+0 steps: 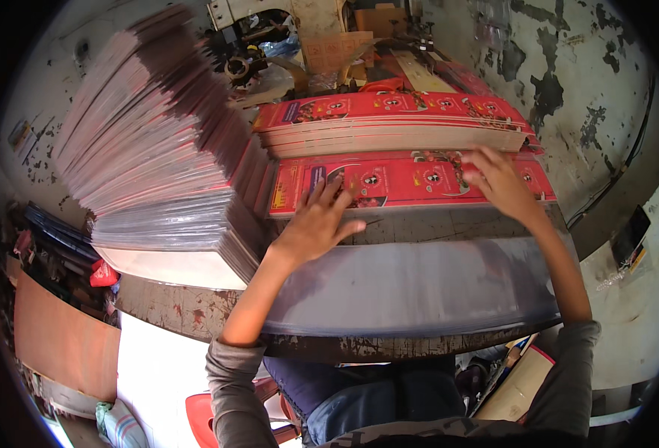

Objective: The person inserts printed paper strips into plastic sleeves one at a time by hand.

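A long red printed cardboard sheet [408, 179] lies on the worktable in front of me, apparently at the top of a low pile. My left hand [311, 224] rests on its left part, fingers spread and thumb pointing right. Over the right part hovers or rests my right hand [503, 183], its fingers bent but apart; contact is hard to make out. Neither hand grips anything. Nearer to me lies a stack of clear plastic sheets [412, 287]. Behind the red sheet stands a taller stack of the same red cardboard [389, 112].
A high, leaning stack of plastic-covered sheets [158, 142] fills the left side of the worn table [187, 306]. Machine parts [240, 71] and cardboard boxes [337, 52] crowd the back. A peeling wall [561, 82] borders the right.
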The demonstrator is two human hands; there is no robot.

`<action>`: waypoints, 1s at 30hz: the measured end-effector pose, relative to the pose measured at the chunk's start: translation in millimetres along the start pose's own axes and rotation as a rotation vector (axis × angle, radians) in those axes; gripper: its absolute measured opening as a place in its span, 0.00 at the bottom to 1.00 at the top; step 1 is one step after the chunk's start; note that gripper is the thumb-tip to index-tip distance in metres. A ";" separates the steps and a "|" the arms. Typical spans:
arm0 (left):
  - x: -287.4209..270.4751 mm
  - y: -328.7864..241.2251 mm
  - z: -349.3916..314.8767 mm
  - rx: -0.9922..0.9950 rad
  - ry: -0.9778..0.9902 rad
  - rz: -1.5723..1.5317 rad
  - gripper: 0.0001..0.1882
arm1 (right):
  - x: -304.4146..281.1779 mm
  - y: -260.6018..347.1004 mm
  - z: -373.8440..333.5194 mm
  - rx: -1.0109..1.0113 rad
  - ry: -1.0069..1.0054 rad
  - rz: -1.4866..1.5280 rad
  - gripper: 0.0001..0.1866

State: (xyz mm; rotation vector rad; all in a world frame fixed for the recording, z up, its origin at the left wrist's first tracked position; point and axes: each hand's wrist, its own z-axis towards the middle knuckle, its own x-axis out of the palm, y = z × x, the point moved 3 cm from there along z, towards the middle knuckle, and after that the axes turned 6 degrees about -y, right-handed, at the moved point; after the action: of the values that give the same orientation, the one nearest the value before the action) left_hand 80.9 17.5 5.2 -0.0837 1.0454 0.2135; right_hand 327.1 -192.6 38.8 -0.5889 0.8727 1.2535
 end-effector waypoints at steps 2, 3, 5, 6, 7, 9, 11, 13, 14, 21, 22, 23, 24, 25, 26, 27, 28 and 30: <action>6.0 -1.4 -1.7 0.059 0.125 -0.012 0.32 | 7.5 2.0 -24.0 0.026 0.084 -0.079 0.23; 5.9 -1.3 1.3 0.016 0.163 0.030 0.32 | 11.2 0.6 -33.4 0.052 0.166 -0.152 0.26; 8.4 1.3 9.2 -0.040 0.214 0.069 0.30 | 21.2 -3.5 -40.6 0.026 0.134 -0.163 0.28; 12.0 5.0 10.6 -0.039 0.220 0.066 0.30 | 24.5 -3.0 -41.0 -0.005 0.082 -0.173 0.31; 15.7 8.5 11.7 -0.010 0.151 0.101 0.30 | 25.8 -5.2 -38.9 -0.003 0.087 -0.170 0.31; 23.1 15.6 12.4 0.048 -0.005 0.145 0.31 | 32.7 -12.2 -31.3 0.025 0.156 -0.204 0.32; 26.8 26.2 12.3 0.044 -0.005 0.127 0.31 | 34.5 -7.0 -28.7 0.007 0.122 -0.214 0.30; 27.8 24.9 11.1 0.023 -0.012 0.105 0.32 | 27.3 -7.0 -19.1 -0.026 0.093 -0.228 0.28; 27.1 25.0 9.6 -0.020 -0.004 0.135 0.33 | 23.5 -9.6 -7.9 0.026 0.150 -0.052 0.26; 28.9 26.4 3.7 -0.110 -0.020 0.278 0.38 | 16.7 -20.2 121.1 0.056 0.040 0.217 0.28; 32.8 23.3 7.4 -0.094 -0.034 0.278 0.38 | 26.7 -41.2 137.5 0.141 0.048 0.105 0.33; 31.9 23.6 5.3 -0.093 -0.063 0.266 0.38 | 38.7 -50.3 150.2 0.212 0.057 0.013 0.39; 31.4 22.6 5.2 -0.094 -0.089 0.251 0.39 | 47.4 -51.0 157.1 0.205 0.048 0.021 0.39; 31.9 22.2 5.4 -0.114 -0.065 0.252 0.40 | 57.4 -55.5 161.9 0.297 0.132 -0.010 0.44; 30.8 22.6 7.2 -0.113 -0.069 0.259 0.40 | 64.1 -61.9 165.3 0.392 0.217 -0.044 0.49; 30.5 21.8 6.1 -0.128 -0.043 0.270 0.40 | 66.6 -59.6 168.6 0.396 0.233 -0.041 0.50; 30.4 21.5 5.9 -0.142 -0.018 0.278 0.40 | 69.1 -60.2 170.3 0.391 0.236 -0.038 0.50; 28.8 22.1 5.9 -0.139 -0.013 0.292 0.40 | 70.8 -64.0 169.1 0.351 0.196 0.017 0.49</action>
State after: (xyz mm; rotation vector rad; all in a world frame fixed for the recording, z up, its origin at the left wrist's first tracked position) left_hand 95.1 44.1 -16.1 -0.0549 1.0273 0.5506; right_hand 434.5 -33.8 70.0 -0.4267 1.2324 1.0361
